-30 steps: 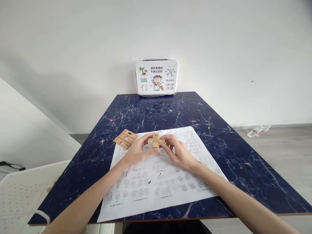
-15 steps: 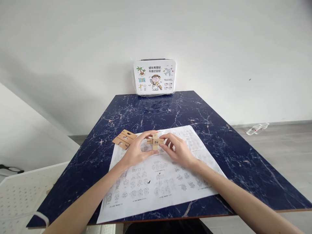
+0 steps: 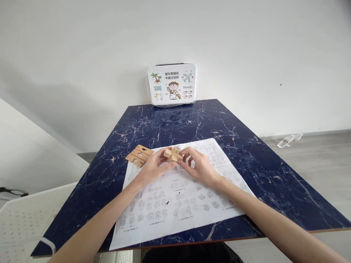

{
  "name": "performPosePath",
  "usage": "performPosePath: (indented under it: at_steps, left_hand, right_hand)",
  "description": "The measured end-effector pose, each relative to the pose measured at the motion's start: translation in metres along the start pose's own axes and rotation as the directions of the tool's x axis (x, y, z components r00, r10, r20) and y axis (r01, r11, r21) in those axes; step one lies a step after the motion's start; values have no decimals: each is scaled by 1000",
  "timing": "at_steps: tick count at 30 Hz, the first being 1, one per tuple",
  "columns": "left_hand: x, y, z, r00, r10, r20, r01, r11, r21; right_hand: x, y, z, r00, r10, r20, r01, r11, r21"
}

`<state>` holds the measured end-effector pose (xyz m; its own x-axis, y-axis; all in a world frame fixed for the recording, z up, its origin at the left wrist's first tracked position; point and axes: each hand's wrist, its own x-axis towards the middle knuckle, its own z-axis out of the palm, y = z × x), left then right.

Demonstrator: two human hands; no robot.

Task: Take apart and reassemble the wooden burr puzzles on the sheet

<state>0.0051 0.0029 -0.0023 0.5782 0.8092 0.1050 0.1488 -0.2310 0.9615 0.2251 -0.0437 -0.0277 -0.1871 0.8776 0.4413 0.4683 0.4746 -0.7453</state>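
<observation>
In the head view, the left hand [image 3: 154, 169] and right hand [image 3: 202, 168] have their fingers clamped on opposite sides of a cross-shaped wooden block assembly [image 3: 173, 155], over the far part of a printed sheet [image 3: 142, 233] on the blue worktop [image 3: 211, 122]. Beside the left hand, 3 flat wooden pieces [image 3: 139, 157] lie at the sheet's corner.

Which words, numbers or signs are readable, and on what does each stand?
"奶牛养得好, 牛奶才会好": white case
"TRAVEL": same case
"2", "3": flat wooden pieces
Too small or blurred: print on paper, small case lettering, marks on held wooden blocks
</observation>
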Motion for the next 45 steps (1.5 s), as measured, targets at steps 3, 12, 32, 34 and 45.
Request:
performPosePath:
  at_steps: [3, 12, 32, 34, 45]
  left_hand:
    - [0, 2, 1, 995, 24, -96, -17, 998, 66]
    - [-2, -1, 3, 986, 146, -80, -119, 953, 280]
    - [-3, -4, 3, 944, 327, -38, -273, 842, 464]
    - [-3, -3, 2, 944, 327, -51, -263, 836, 481]
    - [5, -17, -15, 906, 261, -332, -6, 795, 607]
  right_hand:
    - [3, -1, -4, 999, -11, -31, 13, 999, 53]
    - [3, -2, -4, 999, -43, -16, 43, 999, -18]
    - [4, -5, -1, 984, 178, -6, -178, 982, 62]
    - [5, -4, -2, 981, 196, -14, -194, 978, 75]
    - [11, 10, -11, 893, 441, -90, -413, 882, 226]
